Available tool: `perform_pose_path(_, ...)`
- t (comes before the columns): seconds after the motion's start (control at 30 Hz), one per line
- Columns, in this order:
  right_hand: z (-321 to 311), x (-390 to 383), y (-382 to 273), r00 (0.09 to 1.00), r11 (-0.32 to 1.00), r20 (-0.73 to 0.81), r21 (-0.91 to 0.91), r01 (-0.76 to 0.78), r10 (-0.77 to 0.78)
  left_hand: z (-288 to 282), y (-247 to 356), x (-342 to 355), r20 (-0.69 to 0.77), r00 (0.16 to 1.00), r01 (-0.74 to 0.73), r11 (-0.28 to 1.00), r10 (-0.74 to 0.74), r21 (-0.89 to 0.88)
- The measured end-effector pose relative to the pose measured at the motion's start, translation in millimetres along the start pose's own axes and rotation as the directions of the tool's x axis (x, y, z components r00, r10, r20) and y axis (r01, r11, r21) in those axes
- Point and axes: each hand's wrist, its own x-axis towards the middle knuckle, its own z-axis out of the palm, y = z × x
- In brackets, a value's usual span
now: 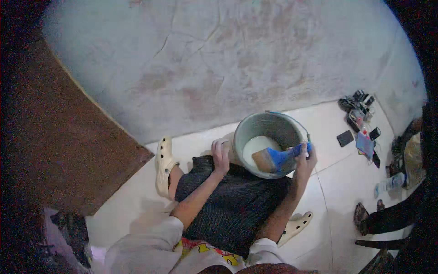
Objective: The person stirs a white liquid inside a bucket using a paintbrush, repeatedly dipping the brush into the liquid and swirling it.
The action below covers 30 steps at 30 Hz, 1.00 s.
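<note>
My right hand point(305, 160) grips the blue handle of a wide paintbrush point(276, 157), its tan bristles angled down over a grey bucket point(246, 130) holding white liquid point(256, 142). The bucket’s wire handle hangs at the far rim. My left hand point(220, 154) rests beside the bucket at my knee, fingers loosely bent and slightly apart, with no held object visible. Dark patterned cloth point(214, 205) covers my bent legs, and cream clogs point(162, 178) are on my feet.
A mottled pale wall point(219, 55) rises behind the bucket. A brown panel point(82, 146) borders the tiled floor on the left, above bundled cloth point(68, 233). Right lie cables point(351, 105), small gadgets point(344, 138), a plastic bottle point(388, 185), sandals point(360, 219) and dark shapes I cannot make out.
</note>
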Motion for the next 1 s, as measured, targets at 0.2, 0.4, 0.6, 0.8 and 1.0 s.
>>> perform_pose_path(0.2,-4,0,-18,0.969,0.954,0.073,-0.171,0.247,-0.237,10,-6,-1,0.003,0.997,0.077,0.995,-0.078,0.069)
perform_pose_path(0.4,33,-16,-37,0.93,0.933,-0.184,-0.237,0.271,-0.317,0,-38,7,0.113,0.992,0.041,0.997,-0.049,0.073)
perform_pose_path(0.6,74,-48,-21,0.929,0.907,-0.138,-0.305,0.29,-0.344,0,22,4,0.159,0.983,0.116,0.981,-0.092,-0.152)
perform_pose_path(0.8,86,-58,-17,0.966,0.968,-0.078,-0.059,0.244,-0.248,3,11,1,0.232,0.97,0.117,0.973,-0.07,-0.198)
perform_pose_path(1.0,65,-35,-24,0.933,0.947,-0.225,0.094,0.307,-0.28,2,3,2,0.315,0.908,0.331,0.934,-0.276,-0.137)
